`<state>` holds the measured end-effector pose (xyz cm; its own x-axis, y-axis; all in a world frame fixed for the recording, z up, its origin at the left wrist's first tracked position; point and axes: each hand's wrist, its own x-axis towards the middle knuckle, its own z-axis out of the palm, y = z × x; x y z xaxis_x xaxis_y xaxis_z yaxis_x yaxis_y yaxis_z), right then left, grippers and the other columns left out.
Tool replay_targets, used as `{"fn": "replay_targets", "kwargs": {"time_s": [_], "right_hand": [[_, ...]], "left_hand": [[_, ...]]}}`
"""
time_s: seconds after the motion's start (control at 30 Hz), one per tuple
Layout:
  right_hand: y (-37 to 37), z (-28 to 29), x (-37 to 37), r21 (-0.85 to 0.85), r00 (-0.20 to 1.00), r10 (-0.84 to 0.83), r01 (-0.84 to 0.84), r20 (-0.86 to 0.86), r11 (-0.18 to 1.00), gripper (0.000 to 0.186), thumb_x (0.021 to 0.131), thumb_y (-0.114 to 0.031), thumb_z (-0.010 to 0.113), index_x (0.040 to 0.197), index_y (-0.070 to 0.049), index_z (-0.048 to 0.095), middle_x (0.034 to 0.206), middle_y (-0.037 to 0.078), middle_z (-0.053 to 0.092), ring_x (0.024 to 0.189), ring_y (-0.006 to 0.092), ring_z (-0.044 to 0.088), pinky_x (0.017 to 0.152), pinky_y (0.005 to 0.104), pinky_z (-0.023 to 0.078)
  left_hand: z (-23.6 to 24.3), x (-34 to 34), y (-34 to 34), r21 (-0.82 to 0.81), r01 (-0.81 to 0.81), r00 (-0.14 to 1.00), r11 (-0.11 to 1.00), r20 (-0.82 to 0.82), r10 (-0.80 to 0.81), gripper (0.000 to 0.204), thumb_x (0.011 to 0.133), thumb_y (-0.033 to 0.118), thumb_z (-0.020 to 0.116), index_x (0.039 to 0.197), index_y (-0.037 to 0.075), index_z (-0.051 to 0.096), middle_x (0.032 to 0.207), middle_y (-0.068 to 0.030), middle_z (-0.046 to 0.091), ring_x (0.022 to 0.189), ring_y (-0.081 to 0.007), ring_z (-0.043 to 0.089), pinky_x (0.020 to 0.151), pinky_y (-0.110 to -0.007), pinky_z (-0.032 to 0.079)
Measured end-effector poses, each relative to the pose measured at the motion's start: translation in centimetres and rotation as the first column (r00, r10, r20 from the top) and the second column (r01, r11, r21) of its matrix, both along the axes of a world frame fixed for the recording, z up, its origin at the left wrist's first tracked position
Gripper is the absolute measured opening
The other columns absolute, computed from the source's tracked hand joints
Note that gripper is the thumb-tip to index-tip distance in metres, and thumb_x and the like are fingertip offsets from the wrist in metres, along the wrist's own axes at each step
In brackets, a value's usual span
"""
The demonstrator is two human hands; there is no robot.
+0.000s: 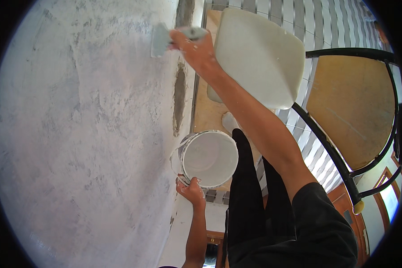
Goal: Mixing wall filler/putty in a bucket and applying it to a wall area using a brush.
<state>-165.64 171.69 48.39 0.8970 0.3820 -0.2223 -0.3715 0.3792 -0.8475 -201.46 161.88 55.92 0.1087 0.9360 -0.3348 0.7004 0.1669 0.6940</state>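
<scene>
My right hand (195, 47) reaches up to the wall and is closed around a putty knife. The broad pale blade of the putty knife (159, 41) lies at or very near the wall surface, blurred by motion. A greyish-white piece shows above my knuckles; I cannot tell what it is. Lower down, my left hand (191, 191) grips the rim of a white bucket (210, 158), thumb over the edge. Its mouth is tilted toward me, and whitish smears coat the rim and inside. White specks stick to both hands. The wall (98, 134) is pale with grey, patchy streaks.
A rough grey strip (179, 98) runs along the wall's edge. Beside my arm is a cream plastic seat (259, 58) on a wooden board (203, 111). A black-framed chair (353, 107) stands at the right over a striped tiled floor (295, 18). My black-clad legs are below the bucket.
</scene>
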Motion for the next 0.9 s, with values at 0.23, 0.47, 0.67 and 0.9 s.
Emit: {"fn": "replay_targets", "kwargs": {"time_s": [0.23, 0.47, 0.67, 0.9], "right_hand": [[-0.9, 11.7, 2.7, 0.65, 0.966, 0.257, -0.178, -0.028, 0.739, 0.035, 0.094, -0.027, 0.06, 0.102, 0.007, 0.063, 0.091, 0.015, 0.068, 0.079, 0.0169, 0.066, 0.072, 0.0285, 0.055], [-0.8, 2.1, 1.1, 0.3, 0.995, 0.038, -0.011, -0.087, 0.954, 0.023, 0.091, -0.008, 0.062, 0.1, 0.013, 0.06, 0.092, 0.021, 0.068, 0.079, 0.0245, 0.071, 0.07, 0.0328, 0.062], [-0.7, -2.5, 1.8, 0.007, 0.998, -0.002, 0.003, -0.07, 1.0, 0.022, 0.086, -0.011, 0.066, 0.088, 0.011, 0.065, 0.078, 0.017, 0.069, 0.065, 0.0179, 0.069, 0.059, 0.0256, 0.057], [-0.2, 7.0, 2.1, -0.054, 0.985, 0.041, -0.033, 0.167, 0.998, 0.019, 0.082, -0.013, 0.068, 0.085, 0.006, 0.068, 0.074, 0.013, 0.069, 0.062, 0.0153, 0.066, 0.056, 0.0285, 0.052]], "left_hand": [[0.2, -0.4, 0.6, -0.012, 0.021, 0.999, 1.0, -0.046, -0.022, 0.017, 0.059, -0.01, 0.054, 0.07, 0.0, 0.045, 0.07, -0.005, 0.05, 0.063, -0.0166, 0.046, 0.059, -0.03, 0.042], [0.9, -0.1, 0.6, -0.031, -0.099, 0.99, 0.995, 0.096, 0.102, 0.019, 0.059, -0.01, 0.054, 0.07, 0.001, 0.042, 0.072, -0.0041, 0.049, 0.064, -0.0162, 0.042, 0.06, -0.029, 0.04], [1.4, 0.8, 0.6, -0.041, -0.045, 0.999, 0.998, 0.029, 0.046, 0.018, 0.059, -0.007, 0.055, 0.073, -0.001, 0.045, 0.073, -0.0059, 0.049, 0.064, -0.0195, 0.044, 0.062, -0.03, 0.041], [1.6, 1.2, 0.3, -0.023, -0.088, 0.996, 0.996, 0.017, 0.088, 0.017, 0.059, -0.007, 0.055, 0.072, -0.001, 0.044, 0.072, -0.0074, 0.047, 0.066, -0.0211, 0.043, 0.064, -0.032, 0.042]]}}
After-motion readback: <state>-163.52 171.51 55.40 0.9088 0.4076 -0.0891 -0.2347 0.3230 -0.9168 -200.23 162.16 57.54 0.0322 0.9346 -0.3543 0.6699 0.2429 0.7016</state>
